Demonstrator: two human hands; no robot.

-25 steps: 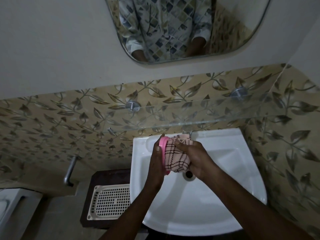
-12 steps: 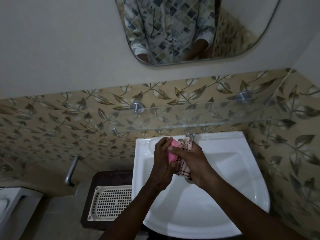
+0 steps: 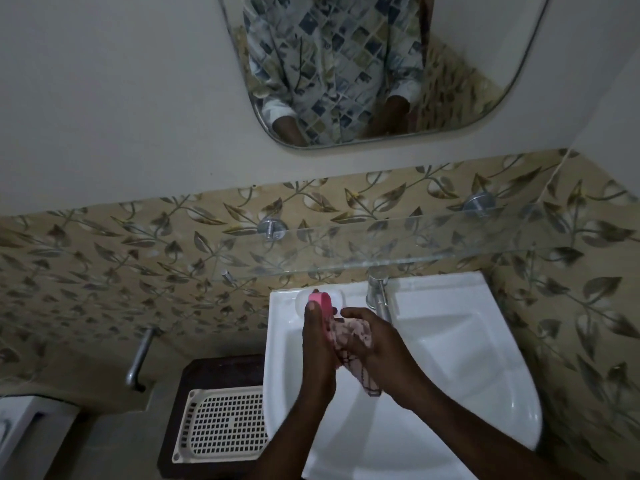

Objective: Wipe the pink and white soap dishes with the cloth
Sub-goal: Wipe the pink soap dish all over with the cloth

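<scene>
1. Left hand (image 3: 317, 341) is gripping the pink oval plastic soap dish (image 3: 320, 301) on edge over the back-left corner of the white ceramic sink (image 3: 485, 341), with its fingers curling round the rim.
2. Right hand (image 3: 377, 348) is clutching the pink checked cloth (image 3: 349, 336) and pressing it against the dish face. A loose tail is hanging under the palm.
3. Risk: the dish is probably slick. Hard rubbing against a rim-only grip could be levering it out, dropping it into the basin and cracking it.
4. Risk: the hanging tail is passing close to the chrome tap (image 3: 379, 296) and could be snagging there.
5. Risk: the left fingers are covering part of the dish, so that patch may be going unwiped.
6. White perforated plastic tray (image 3: 225, 424) is lying on the dark cabinet (image 3: 221, 368) left of the sink. It is probably the white dish, but that cannot be told for sure.
</scene>
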